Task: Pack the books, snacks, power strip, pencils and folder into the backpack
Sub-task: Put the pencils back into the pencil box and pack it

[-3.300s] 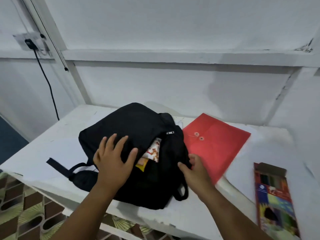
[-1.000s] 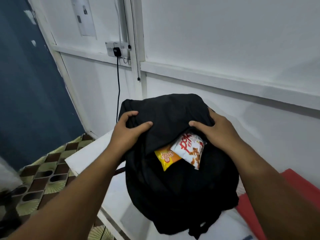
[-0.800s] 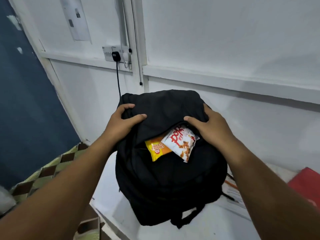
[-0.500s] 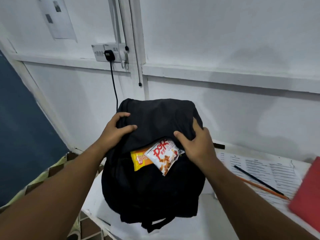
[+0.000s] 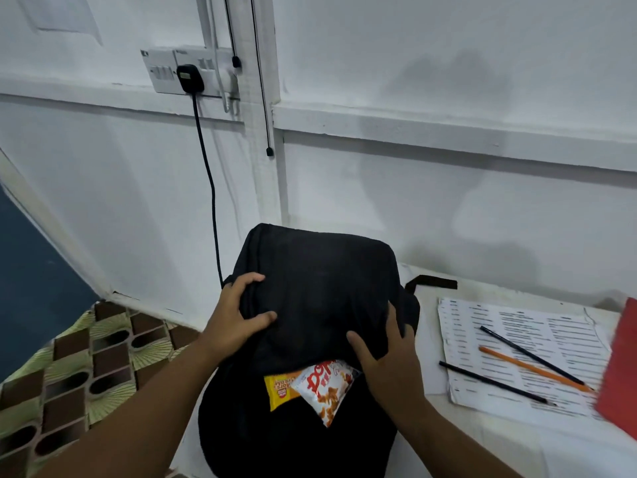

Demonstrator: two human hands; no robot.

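Two hands are on the black backpack (image 5: 320, 288), which stands upright at the left end of the white table (image 5: 482, 439), its back toward the wall. Your left hand (image 5: 238, 315) grips the bag's upper left side, fingers curled over the fabric and thumb pressed across the front; your right hand (image 5: 386, 353) pinches a fold of the front flap, thumb on the near side and fingers behind it. Just below that fold two snack packets poke out of the open pocket — a yellow packet (image 5: 279, 389) on the left and a white and red packet (image 5: 327, 388) overlapping it on the right, its lower corner hanging down over the bag's front. Half a second ago the bag sat higher and more to the left in your view; now it is lower and nearer the centre, and both hands have kept their hold on it. More of the table shows on the right than before: a printed sheet (image 5: 517, 357) with three pencils lying on it — a black pencil (image 5: 496, 382) nearest you, an orange pencil (image 5: 531, 367) beyond it, a dark pencil (image 5: 527, 353) farthest. The red folder (image 5: 620, 367) sits at the right edge, blurred and cut off by the frame. On the wall, a black plug (image 5: 189, 77) sits in a socket, and its cable (image 5: 210, 188) runs down behind the bag.
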